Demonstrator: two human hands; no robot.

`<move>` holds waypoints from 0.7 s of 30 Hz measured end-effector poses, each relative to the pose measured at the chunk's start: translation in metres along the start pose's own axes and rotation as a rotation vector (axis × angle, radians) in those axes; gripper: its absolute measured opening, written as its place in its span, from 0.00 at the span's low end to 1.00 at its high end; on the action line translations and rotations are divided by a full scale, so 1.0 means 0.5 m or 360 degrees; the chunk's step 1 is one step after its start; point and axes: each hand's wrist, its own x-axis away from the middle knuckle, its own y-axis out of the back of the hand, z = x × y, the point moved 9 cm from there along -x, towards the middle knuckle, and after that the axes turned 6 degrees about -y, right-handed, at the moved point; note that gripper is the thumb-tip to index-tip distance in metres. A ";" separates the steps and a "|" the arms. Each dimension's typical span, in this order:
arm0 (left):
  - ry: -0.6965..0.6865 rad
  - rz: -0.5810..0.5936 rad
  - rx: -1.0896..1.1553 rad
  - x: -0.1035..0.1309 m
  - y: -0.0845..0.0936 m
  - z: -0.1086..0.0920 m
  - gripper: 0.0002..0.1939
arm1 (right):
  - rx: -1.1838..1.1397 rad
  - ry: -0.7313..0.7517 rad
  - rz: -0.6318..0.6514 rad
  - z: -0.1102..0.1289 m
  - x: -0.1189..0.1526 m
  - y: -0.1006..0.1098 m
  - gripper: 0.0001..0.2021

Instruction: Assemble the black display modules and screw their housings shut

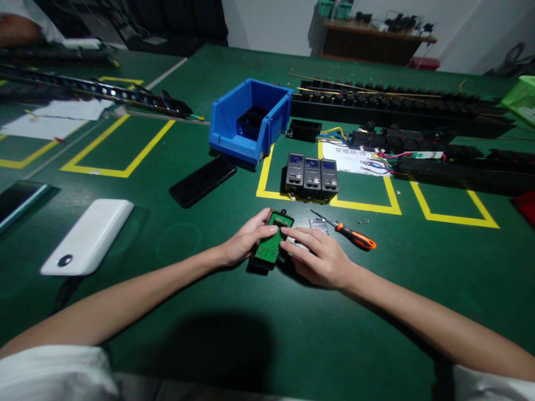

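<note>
My left hand point(246, 236) is closed around a black module housing point(261, 265), its thumb pressed on the green circuit board point(270, 245) that fills the face. At the board's right edge, my right hand point(320, 256) is closed with two fingertips on it; its thumb is hidden. A pale piece shows under these fingers, too covered to name. Just beyond lie a small clear-grey flat piece point(319, 225), a screwdriver point(355, 236) with an orange and black handle, and several small screws point(366, 221). Three black modules point(312, 177) stand side by side farther back.
A blue bin point(238, 146) holding black parts stands at the back, with a black phone point(203, 181) before it. A white power bank point(87, 238) lies left. Long black strips with wires point(401, 114) run along the back right. Another person's arm point(19, 30) shows far left.
</note>
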 end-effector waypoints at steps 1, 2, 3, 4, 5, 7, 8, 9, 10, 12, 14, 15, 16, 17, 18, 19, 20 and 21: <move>-0.0001 0.0000 -0.0001 0.000 0.000 0.000 0.19 | 0.0001 0.0003 -0.0004 0.000 0.000 0.000 0.21; -0.0001 0.0006 -0.0001 0.000 0.000 0.000 0.19 | 0.0002 0.0008 -0.0008 0.000 0.001 0.000 0.21; 0.0000 0.0013 0.0000 0.000 0.000 0.000 0.19 | 0.0004 0.0013 -0.0010 0.001 0.001 0.000 0.21; 0.0001 0.0021 0.0002 0.000 -0.001 0.001 0.19 | 0.0006 0.0016 -0.0010 0.001 0.002 0.000 0.21; 0.0003 0.0025 0.0002 0.000 -0.001 0.001 0.19 | 0.0010 0.0016 -0.0010 0.001 0.002 0.000 0.21; 0.0005 0.0024 -0.0003 -0.001 -0.001 0.002 0.18 | 0.0014 0.0010 -0.0009 0.000 0.002 -0.001 0.21; 0.0005 0.0023 -0.0003 -0.001 0.000 0.002 0.18 | 0.0013 0.0008 -0.0010 0.000 0.002 -0.001 0.21; 0.0004 0.0023 -0.0003 -0.001 0.000 0.002 0.18 | 0.0012 0.0006 -0.0014 -0.001 0.002 -0.001 0.21; 0.0003 0.0027 -0.0005 -0.001 0.000 0.003 0.18 | 0.0012 0.0005 -0.0020 -0.001 0.002 0.000 0.20; 0.0002 0.0032 -0.0009 0.000 0.001 0.003 0.18 | 0.0013 0.0007 -0.0023 0.000 0.001 0.001 0.20; 0.0001 0.0034 -0.0020 -0.001 0.001 0.003 0.18 | 0.0016 0.0011 -0.0018 0.001 0.000 0.001 0.20; -0.0001 0.0035 -0.0026 -0.001 0.001 0.003 0.18 | 0.0018 0.0011 -0.0016 0.001 0.000 0.001 0.20; -0.0004 0.0038 -0.0032 -0.001 0.001 0.003 0.18 | 0.0019 0.0012 -0.0012 0.001 0.000 0.001 0.20; -0.0001 0.0039 -0.0040 -0.001 0.001 0.003 0.18 | 0.0020 0.0012 -0.0012 0.001 0.000 0.001 0.20; -0.0002 0.0034 -0.0046 -0.002 0.001 0.003 0.19 | 0.0019 0.0010 -0.0013 0.000 0.000 0.001 0.20; -0.0002 0.0028 -0.0051 -0.002 0.001 0.002 0.19 | 0.0016 0.0010 -0.0013 0.000 0.000 0.001 0.20; 0.0000 0.0024 -0.0053 -0.002 0.000 0.002 0.19 | 0.0013 0.0012 -0.0012 0.000 0.001 0.001 0.20; 0.0001 0.0022 -0.0054 -0.003 0.000 0.002 0.19 | 0.0011 0.0014 -0.0011 0.000 0.001 0.000 0.20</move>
